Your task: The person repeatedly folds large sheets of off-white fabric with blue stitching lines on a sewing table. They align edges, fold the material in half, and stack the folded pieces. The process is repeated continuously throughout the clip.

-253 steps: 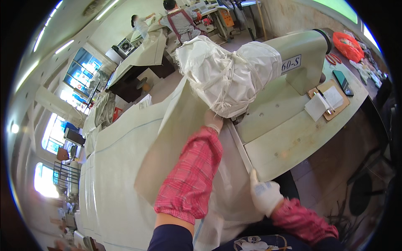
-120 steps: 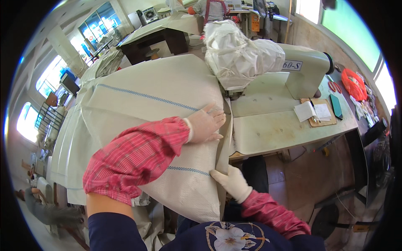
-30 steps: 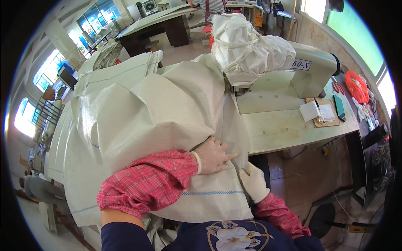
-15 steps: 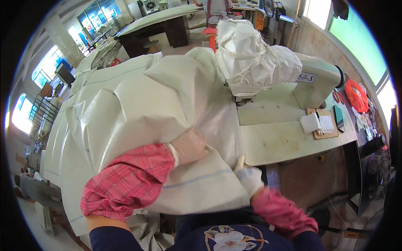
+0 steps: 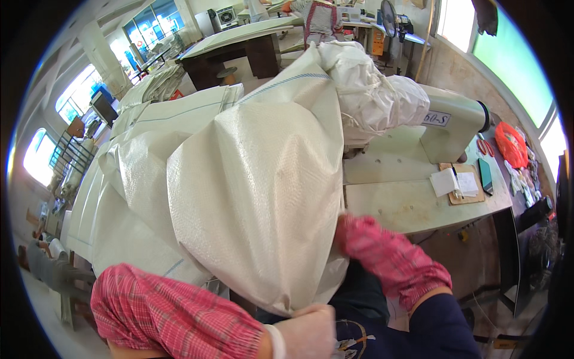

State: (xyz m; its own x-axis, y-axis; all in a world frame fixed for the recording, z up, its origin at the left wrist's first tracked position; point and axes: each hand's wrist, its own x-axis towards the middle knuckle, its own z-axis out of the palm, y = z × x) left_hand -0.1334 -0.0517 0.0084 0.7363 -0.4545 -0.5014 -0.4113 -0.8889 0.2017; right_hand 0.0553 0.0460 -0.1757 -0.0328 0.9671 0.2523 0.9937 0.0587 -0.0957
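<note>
A large white woven plastic sheet (image 5: 257, 155) with a blue stitched stripe spreads before me, its right edge running along the sewing machine. My left hand (image 5: 306, 332), in a pale glove, is closed at the sheet's lower edge close to my body. Folds fan upward from that grip. My right hand (image 5: 342, 232) is mostly hidden at the sheet's right edge, below the machine bed, and its fingers do not show. White cloth tied with strips wraps the head of the sewing machine (image 5: 451, 122); the needle area is hidden.
On the machine table (image 5: 388, 206) lie a clipboard with papers (image 5: 463, 182), a dark green phone-shaped object (image 5: 485, 176) and red-handled scissors (image 5: 484, 145). A red plastic bag (image 5: 511, 145) sits to the right. Folded sheets (image 5: 152, 90) are stacked far left. A person (image 5: 320, 23) stands at the back.
My left hand has come down toward my body, drawing the sheet's edge with it. The sheet's striped part now lies up beside the machine head. My right hand has moved up and behind the edge.
</note>
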